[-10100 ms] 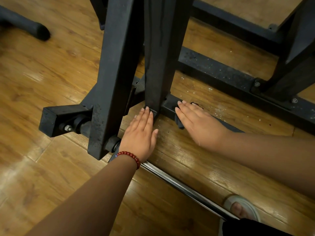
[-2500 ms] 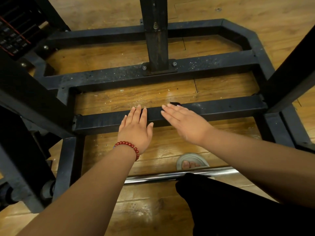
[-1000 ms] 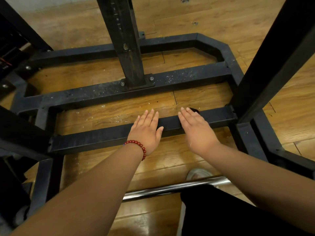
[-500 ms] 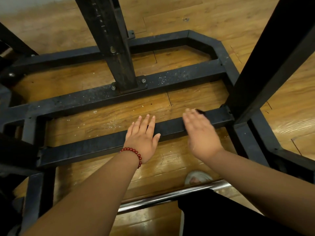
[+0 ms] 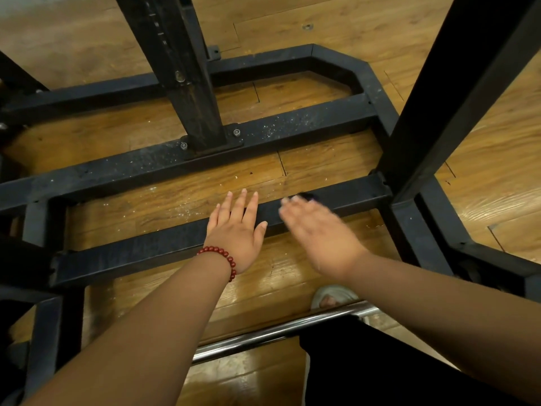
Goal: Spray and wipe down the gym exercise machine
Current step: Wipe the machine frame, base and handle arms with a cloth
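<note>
Wood-plank gym floor carrying the black steel base frame of an exercise machine, seen from above. The near crossbar lies flat on the floor; its long axis runs from lower left to upper right, and its right end meets the side rail at the foot of a slanted post. A far crossbar, roughly parallel, is flecked with pale dust and bears a bolted upright post. The left hand, with a red bead bracelet at the wrist, rests flat on the near crossbar, fingers straight and slightly spread, holding nothing. The right hand, motion-blurred, lies flat with fingers extended over the same bar further right. A small dark patch at its fingertips may be a cloth; blur prevents identification. A chrome bar and a sandalled foot lie nearer the viewer. No spray bottle is in view. Judged step: wiping along the near crossbar. Likely hazards: a cloth pressed rather than gripped could slip from under the fingers; a sweep to the right could drive the knuckles into the post joint; loosened grit could fall to the floor; the far crossbar could be left dusty.
</note>
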Demonstrator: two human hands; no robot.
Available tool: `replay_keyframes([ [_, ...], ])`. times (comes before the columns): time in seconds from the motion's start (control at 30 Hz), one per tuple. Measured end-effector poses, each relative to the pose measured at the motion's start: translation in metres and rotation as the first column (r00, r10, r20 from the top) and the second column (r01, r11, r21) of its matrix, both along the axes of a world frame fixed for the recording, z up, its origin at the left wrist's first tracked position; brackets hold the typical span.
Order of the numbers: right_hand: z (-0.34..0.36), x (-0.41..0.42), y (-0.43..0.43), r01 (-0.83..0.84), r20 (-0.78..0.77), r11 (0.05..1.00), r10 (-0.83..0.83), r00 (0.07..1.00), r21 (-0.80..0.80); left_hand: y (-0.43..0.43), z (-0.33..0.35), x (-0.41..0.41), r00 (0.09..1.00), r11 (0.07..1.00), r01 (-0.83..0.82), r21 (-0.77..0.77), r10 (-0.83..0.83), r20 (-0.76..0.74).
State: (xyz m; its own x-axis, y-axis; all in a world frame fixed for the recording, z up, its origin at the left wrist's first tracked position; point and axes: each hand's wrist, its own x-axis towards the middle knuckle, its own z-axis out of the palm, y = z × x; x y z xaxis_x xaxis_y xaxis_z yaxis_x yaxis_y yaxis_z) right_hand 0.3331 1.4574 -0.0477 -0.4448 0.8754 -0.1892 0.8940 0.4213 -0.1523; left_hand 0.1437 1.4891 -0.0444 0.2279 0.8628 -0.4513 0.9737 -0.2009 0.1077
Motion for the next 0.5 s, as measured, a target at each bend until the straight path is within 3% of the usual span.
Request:
replay_keyframes([
  [0.07, -0.002, 0.001, 0.0, -0.143, -0.009, 0.99, 0.142, 0.99, -0.01, -0.001, 0.001, 0.002, 1.0, 1.0, -0.006, 0.014, 0.006, -0.012],
  [0.1, -0.002, 0.01, 0.004, -0.101, -0.017, 0.995, 0.101, 0.995, 0.01, -0.002, 0.002, 0.003, 1.0, 0.999, -0.011, 0.032, 0.012, -0.014],
  [0.23, 0.0, 0.06, 0.013, 0.319, -0.003, 0.945, -0.319, 0.948, 0.072, -0.002, 0.007, 0.017, 0.999, 0.994, 0.006, 0.108, -0.011, 0.048],
  [0.33, -0.001, 0.059, 0.014, 0.462, 0.031, 0.883, -0.465, 0.885, 0.087, 0.004, 0.003, 0.035, 0.996, 0.995, 0.043, 0.091, -0.051, 0.08],
  [0.4, -0.002, 0.04, 0.011, 0.388, 0.038, 0.917, -0.393, 0.919, 0.097, 0.004, 0.0, 0.041, 0.997, 0.995, 0.035, 0.091, -0.041, 0.067],
  [0.5, -0.018, 0.022, 0.004, 0.017, -0.014, 0.987, -0.015, 1.0, 0.158, 0.004, -0.003, 0.038, 0.996, 0.996, 0.041, 0.085, -0.048, 0.076],
])
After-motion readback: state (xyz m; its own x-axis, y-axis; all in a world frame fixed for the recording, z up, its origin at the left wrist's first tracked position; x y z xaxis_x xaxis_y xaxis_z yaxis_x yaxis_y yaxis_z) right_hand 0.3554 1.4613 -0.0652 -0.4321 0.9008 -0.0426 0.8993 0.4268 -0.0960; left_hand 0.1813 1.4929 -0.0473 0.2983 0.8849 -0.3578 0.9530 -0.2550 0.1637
